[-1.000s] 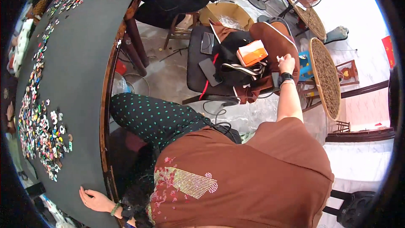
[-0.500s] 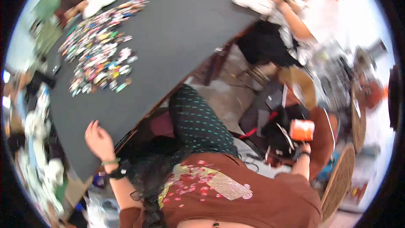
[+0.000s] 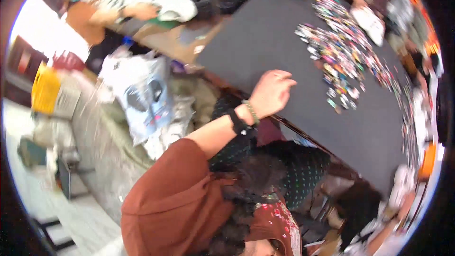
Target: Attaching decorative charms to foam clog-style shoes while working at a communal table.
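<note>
My left hand (image 3: 272, 94) is over the near edge of the dark grey table (image 3: 265, 38), its fingers loosely bent and apart. Nothing shows in it. A beaded bracelet and a black band circle its wrist. Farther right on the tabletop lies a spread heap of small multicoloured pieces (image 3: 339, 50), too blurred to name and apart from my hand. My right hand is outside the picture.
Left of my arm are a clear plastic bag of light blue and white things (image 3: 147, 92) and a yellow bag (image 3: 46, 90). A co-worker's hand (image 3: 142, 12) is near a white piece (image 3: 177, 8) at the upper left. Another person holds a white bag (image 3: 368, 24) across the table.
The view has swung left, bringing the bags and another co-worker in. My right hand, which held an orange and white box, has left the picture. My left hand stays empty.
</note>
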{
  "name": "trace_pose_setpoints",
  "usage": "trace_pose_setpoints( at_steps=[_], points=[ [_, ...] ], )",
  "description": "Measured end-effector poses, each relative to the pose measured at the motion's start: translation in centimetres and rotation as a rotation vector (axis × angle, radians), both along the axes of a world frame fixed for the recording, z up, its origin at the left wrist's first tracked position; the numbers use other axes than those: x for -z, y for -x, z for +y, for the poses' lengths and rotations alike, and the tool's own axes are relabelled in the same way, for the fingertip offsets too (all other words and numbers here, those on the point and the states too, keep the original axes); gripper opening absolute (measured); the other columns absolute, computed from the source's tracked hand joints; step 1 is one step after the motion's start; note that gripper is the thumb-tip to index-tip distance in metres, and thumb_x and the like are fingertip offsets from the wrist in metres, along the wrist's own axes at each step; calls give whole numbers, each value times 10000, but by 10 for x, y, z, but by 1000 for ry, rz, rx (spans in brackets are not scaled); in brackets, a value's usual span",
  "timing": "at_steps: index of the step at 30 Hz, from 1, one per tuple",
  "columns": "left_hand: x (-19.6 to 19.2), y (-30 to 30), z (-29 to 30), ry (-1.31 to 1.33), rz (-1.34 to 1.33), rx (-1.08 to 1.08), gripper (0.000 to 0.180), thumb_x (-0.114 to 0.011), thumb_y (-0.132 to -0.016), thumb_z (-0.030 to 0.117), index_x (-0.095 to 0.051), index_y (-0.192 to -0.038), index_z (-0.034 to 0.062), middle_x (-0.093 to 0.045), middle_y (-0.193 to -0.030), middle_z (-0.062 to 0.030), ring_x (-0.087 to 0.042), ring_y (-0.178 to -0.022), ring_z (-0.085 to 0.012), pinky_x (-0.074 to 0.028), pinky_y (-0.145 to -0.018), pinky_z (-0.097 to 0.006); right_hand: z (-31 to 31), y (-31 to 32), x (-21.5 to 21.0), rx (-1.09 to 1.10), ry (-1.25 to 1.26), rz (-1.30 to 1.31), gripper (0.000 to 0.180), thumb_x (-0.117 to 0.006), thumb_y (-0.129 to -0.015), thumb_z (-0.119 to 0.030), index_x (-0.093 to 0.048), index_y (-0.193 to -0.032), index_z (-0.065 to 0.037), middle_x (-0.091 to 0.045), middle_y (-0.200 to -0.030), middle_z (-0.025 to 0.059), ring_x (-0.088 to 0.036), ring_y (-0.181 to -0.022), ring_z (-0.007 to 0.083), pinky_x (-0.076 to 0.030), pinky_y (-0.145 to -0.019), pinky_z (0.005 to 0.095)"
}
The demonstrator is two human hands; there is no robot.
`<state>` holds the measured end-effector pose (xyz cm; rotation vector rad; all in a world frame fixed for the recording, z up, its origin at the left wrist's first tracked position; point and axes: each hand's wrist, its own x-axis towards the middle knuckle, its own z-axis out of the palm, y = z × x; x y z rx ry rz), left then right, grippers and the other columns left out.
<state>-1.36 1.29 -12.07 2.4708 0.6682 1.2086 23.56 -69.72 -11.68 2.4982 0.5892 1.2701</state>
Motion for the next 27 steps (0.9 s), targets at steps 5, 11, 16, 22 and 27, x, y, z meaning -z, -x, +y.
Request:
trace_pose_setpoints(
  at_steps=[5, 11, 16, 22, 27],
  points=[
    [11, 37, 1, 26, -278, -50, 303, -614, -746, -37, -664, -1031, 55, -623, -1154, -161, -574, -1111, -356, -462, -985, -438, 244, 15, -69, -411, -202, 104, 392, -544, -728, 30, -586, -1118, 36, -568, -1179, 273, -539, -1096, 442, -359, -1046, 548],
    [23, 174, 14, -22, -227, -598, 310, -601, -744, -47, -681, -1029, 45, -620, -1141, -179, -571, -1097, -362, -457, -972, -445, 428, -23, -31, -887, -119, 343, 244, -549, -925, -51, -594, -1163, -29, -408, -1461, 225, -381, -1359, 388, -335, -1089, 500],
    [52, 299, 42, -176, 9, -1298, 579, -638, -807, 187, -489, -1340, 17, -497, -1350, -254, -415, -1288, -443, -324, -1060, -547, 522, 8, -17, -1102, -126, 463, 272, -565, -897, -41, -580, -1167, -12, -363, -1488, 242, -377, -1329, 427, -317, -1080, 531],
    [87, 411, 68, 336, 61, -1674, 917, -712, -788, 503, -343, -1469, 11, -332, -1508, -267, -253, -1436, -392, -279, -1086, -615, 547, 17, 6, -1027, -154, 526, 275, -559, -886, -58, -585, -1158, -29, -375, -1497, 170, -395, -1317, 387, -322, -1074, 540],
    [119, 444, 91, 716, -160, -1513, 969, -729, -718, 642, -481, -1380, -20, -524, -1367, -261, -473, -1299, -395, -398, -1056, -470, 551, 27, 0, -1019, -196, 547, 218, -561, -877, -58, -598, -1085, -6, -402, -1472, 186, -409, -1300, 395, -334, -1067, 532]
  ],
)
